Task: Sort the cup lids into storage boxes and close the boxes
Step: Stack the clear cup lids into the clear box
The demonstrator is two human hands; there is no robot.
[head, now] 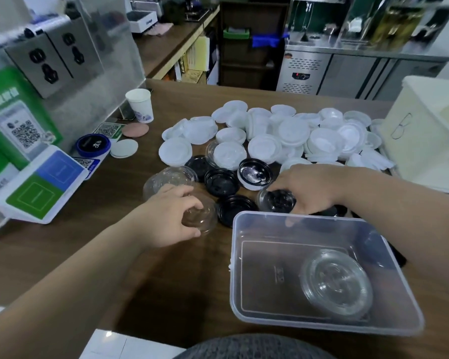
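left hand (170,216) curls round a clear lid (205,220) on the counter (114,250). right hand (314,187) grips a second clear lid (275,200) among black lids (222,180), just behind the storage box (265,255). stacked clear lids (336,283) sit inside, white lids (283,133) heaped beyond.

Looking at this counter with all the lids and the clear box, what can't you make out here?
All in the head view.
Lid under the right hand: fingers cover it; one or several, unclear.
Clear lid in the left hand: lifted or resting, unclear.
White lid pile: overlap hides the count.
Clear lids in the storage box: transparency blurs how many.
Cream bin: cut off by the right edge; contents unseen.
Green QR sign: text blurred.
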